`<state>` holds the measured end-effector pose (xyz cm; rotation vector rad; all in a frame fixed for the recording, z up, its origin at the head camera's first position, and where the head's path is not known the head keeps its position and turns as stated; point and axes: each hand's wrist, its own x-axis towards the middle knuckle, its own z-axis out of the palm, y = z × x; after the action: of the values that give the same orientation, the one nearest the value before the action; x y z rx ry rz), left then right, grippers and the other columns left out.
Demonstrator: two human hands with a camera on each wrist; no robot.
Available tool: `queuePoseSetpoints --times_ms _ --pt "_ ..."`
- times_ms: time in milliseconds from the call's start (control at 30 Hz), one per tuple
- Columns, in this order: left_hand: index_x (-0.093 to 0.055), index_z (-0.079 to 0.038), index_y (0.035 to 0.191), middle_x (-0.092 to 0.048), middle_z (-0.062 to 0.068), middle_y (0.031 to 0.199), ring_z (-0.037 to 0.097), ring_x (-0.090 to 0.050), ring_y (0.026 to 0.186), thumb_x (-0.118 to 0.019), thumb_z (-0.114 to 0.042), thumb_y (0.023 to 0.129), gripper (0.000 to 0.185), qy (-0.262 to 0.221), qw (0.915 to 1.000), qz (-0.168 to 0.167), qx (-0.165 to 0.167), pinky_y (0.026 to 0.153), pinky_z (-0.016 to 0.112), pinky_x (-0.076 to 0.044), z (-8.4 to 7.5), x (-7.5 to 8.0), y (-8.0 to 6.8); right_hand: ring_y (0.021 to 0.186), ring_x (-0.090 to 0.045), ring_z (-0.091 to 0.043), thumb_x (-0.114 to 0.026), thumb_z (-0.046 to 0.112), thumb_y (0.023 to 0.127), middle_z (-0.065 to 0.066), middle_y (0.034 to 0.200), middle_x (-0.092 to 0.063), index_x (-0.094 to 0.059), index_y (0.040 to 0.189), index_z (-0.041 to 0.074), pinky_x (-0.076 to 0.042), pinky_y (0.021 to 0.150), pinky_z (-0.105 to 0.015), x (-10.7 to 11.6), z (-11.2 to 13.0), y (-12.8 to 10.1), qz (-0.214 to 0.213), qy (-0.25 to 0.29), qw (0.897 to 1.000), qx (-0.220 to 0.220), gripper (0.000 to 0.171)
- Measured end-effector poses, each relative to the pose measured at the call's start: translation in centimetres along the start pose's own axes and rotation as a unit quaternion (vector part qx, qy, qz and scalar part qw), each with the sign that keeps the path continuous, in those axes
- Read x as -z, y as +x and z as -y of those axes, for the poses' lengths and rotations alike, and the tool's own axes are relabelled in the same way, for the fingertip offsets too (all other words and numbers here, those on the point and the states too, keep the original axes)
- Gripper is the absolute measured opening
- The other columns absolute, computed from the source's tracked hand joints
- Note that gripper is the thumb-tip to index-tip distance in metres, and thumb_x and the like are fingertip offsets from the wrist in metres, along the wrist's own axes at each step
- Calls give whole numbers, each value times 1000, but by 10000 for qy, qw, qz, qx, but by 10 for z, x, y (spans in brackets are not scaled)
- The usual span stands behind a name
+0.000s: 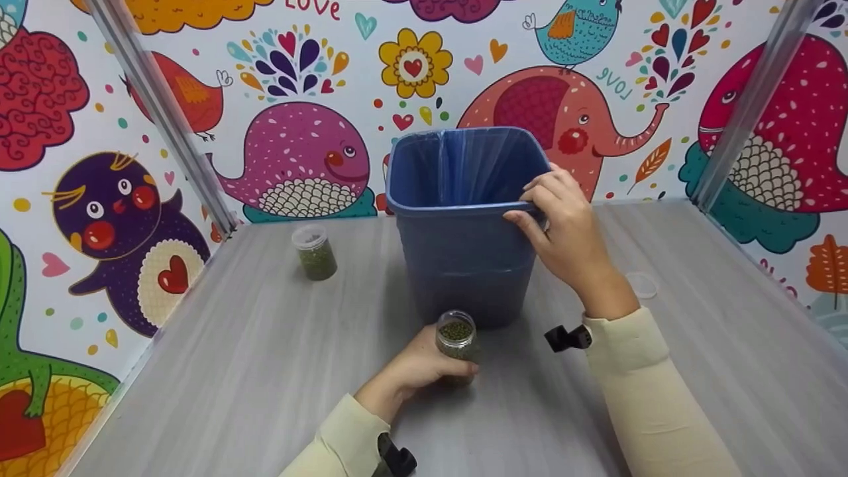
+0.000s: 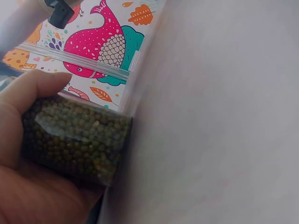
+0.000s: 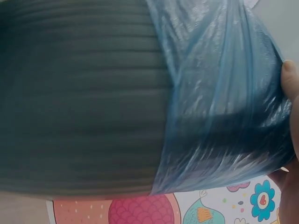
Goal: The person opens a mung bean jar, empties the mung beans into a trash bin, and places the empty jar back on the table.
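Observation:
My left hand grips an open clear jar of small green beans, upright in front of the bin. In the left wrist view the beans show through the jar's wall, its base close to the tabletop. Behind it stands a blue bin, lined with a thin plastic bag folded over its outside. My right hand holds the bin's rim at the front right corner, thumb outside; in the right wrist view only part of that hand appears at the right edge.
A second clear jar with green contents stands left of the bin. A pale round lid lies on the grey table, right of the bin beyond my right wrist. Printed walls enclose the back and sides.

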<state>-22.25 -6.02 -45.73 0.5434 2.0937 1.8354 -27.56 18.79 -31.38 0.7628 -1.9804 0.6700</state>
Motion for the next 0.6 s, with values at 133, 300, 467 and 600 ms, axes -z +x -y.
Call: queuePoseSetpoints --times_ms 133,300,467,600 --pt "-71 2 108 -73 6 97 12 -66 88 -86 4 73 38 -70 10000 67 18 85 27 -53 1 1 0 123 -61 -42 -77 19 96 -21 107 -70 -67 96 -3 -33 123 -61 2 1 -1 69 161 9998 -89 24" --pt "-71 3 109 -76 7 101 14 -69 92 -85 8 74 38 -58 9994 333 -75 90 28 -54 -1 7 -2 122 -60 -44 -76 17 96 -21 103 -68 -67 96 -3 -33 123 -61 7 3 -1 234 226 9995 -27 23" --pt "-71 4 115 -77 8 107 15 -70 100 -85 6 77 41 93 9983 439 -377 96 29 -53 -10 19 -2 98 -61 -34 -76 20 97 -14 84 -60 -66 94 0 -37 122 -55 16 3 -1 297 63 9992 268 23" --pt "-68 8 117 -77 18 111 22 -71 104 -85 3 80 41 344 9946 607 -767 92 27 -54 -27 34 -6 88 -57 -30 -77 17 98 -11 79 -56 -66 92 0 -39 120 -53 18 1 -3 187 184 9987 439 21"
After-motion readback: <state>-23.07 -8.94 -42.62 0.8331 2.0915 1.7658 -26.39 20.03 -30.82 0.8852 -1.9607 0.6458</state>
